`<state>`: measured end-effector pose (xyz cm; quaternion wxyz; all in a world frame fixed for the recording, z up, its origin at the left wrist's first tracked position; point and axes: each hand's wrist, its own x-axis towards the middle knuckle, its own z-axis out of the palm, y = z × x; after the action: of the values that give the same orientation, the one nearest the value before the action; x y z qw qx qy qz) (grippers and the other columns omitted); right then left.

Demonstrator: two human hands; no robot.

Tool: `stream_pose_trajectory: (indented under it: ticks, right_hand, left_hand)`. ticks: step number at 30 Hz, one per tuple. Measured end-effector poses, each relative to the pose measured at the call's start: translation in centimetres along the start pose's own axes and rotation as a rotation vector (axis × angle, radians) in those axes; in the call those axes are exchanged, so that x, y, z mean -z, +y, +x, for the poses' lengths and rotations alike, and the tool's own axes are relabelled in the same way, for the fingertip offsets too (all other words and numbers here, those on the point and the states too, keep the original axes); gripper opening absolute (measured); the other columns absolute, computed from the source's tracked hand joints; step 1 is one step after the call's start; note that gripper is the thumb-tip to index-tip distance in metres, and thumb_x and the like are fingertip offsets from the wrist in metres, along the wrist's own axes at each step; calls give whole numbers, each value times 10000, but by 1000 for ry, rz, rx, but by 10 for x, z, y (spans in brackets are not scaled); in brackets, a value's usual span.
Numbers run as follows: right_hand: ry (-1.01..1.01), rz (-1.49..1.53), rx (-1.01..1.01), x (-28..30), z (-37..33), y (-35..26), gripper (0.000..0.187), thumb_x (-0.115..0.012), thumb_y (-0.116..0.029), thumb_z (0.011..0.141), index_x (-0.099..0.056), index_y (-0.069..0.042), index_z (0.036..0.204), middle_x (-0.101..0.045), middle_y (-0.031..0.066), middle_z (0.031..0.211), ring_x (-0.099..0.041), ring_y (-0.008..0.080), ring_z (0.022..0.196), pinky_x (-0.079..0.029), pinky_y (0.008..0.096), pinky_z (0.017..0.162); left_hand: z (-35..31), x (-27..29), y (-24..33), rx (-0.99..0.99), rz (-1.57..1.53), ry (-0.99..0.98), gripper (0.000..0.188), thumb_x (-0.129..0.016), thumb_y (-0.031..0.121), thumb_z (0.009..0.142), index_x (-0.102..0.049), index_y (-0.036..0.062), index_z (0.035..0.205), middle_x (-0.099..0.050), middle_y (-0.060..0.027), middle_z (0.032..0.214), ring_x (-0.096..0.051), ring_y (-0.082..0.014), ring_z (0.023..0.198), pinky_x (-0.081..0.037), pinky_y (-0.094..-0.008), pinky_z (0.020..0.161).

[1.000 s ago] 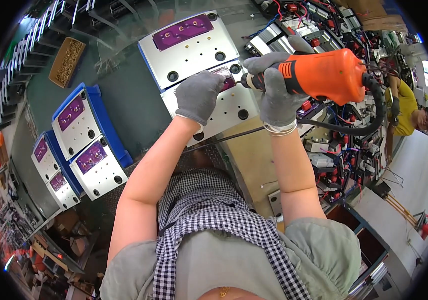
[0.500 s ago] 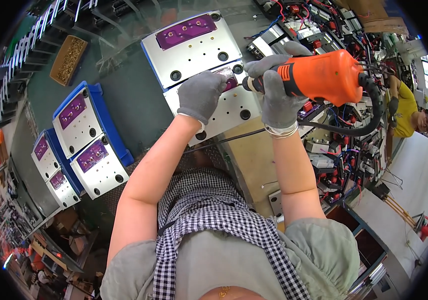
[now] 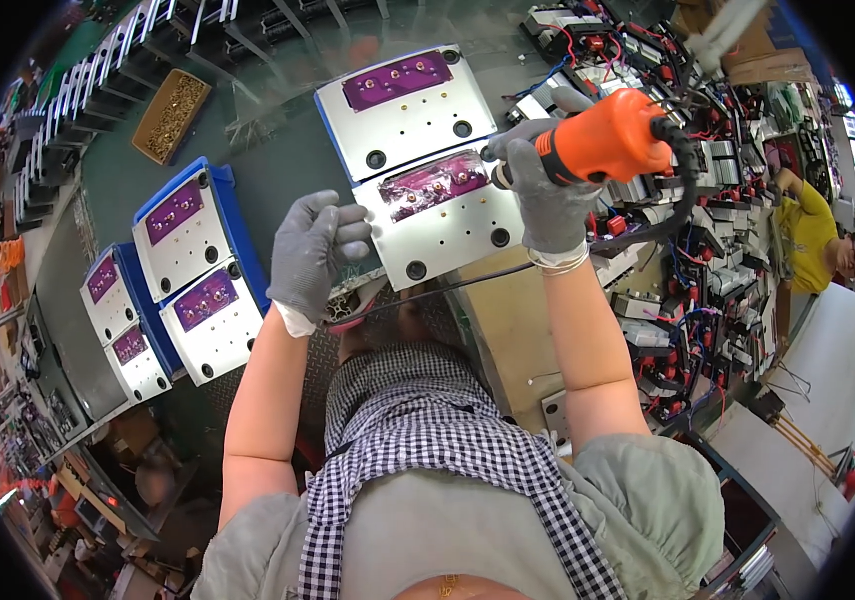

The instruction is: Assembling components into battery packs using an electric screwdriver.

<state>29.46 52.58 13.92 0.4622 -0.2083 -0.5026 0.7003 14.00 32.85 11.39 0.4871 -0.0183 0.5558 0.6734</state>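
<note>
My right hand (image 3: 546, 195), in a grey glove, grips an orange electric screwdriver (image 3: 610, 138) with a thick black cord. Its tip is beside the right end of a purple circuit board (image 3: 435, 184), whose surface looks shiny. That board lies on the nearer white metal panel (image 3: 458, 228), which has black round feet and small holes. My left hand (image 3: 316, 250), also gloved, hovers off the panel's left edge with fingers loosely bent and apart, nothing seen in them. Beyond lies a similar white panel (image 3: 418, 118) with its own purple board (image 3: 398, 80).
More white panels (image 3: 213, 318) with purple boards sit in blue holders at left. A box of small brass-coloured parts (image 3: 171, 117) stands behind them. Wired black-and-silver units (image 3: 648, 300) crowd the right side. A co-worker in yellow (image 3: 808, 240) is at far right.
My left hand has pulled away from the nearer purple board, leftward and toward me, its fingers loosening. My right hand still holds the screwdriver, now slightly farther left in view. The view has shifted a little.
</note>
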Motion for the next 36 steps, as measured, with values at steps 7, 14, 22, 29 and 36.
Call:
stream_pose_trajectory:
  ticks: [7, 14, 22, 29, 36]
  right_hand:
    - [-128, 94, 55, -70, -10, -47, 335, -703, -96, 831, -586, 19, 1123, -691, 77, 824, -590, 122, 632, -518, 247, 703]
    - [-332, 5, 108, -82, -15, -51, 619, -670, -319, 895, -360, -30, 1347, -646, 93, 807, -613, 201, 662, -550, 401, 717]
    - [-368, -49, 134, -91, -23, -58, 786, -653, -445, 923, -229, -81, 1477, -611, 104, 822, -630, 255, 714, -570, 498, 750]
    - [-341, -30, 132, -96, -23, -53, 768, -641, -461, 926, -249, -82, 1466, -605, 98, 808, -635, 251, 716, -580, 501, 764]
    - [-338, 9, 110, -101, -23, -46, 765, -647, -472, 919, -261, -81, 1451, -607, 100, 805, -640, 246, 708, -587, 484, 739]
  left_hand:
    - [-13, -4, -24, 39, -42, -132, 353, -593, 394, 999, -561, 46, 944, -653, -72, 745, -572, -87, 546, -428, -188, 433]
    - [-16, -8, -34, 72, -182, -138, 510, -594, 574, 937, -576, 64, 938, -566, 12, 676, -494, -59, 506, -361, -177, 410]
    - [-20, -8, -36, 31, -219, -173, 584, -594, 635, 894, -575, 53, 936, -554, 24, 673, -484, -51, 499, -352, -173, 400]
    - [-16, -4, -38, 60, -258, -176, 582, -602, 628, 893, -575, 48, 930, -551, 24, 667, -483, -48, 494, -352, -169, 402]
    - [-12, -1, -38, 78, -283, -221, 571, -597, 624, 901, -577, 54, 899, -523, 24, 630, -444, -61, 453, -343, -185, 396]
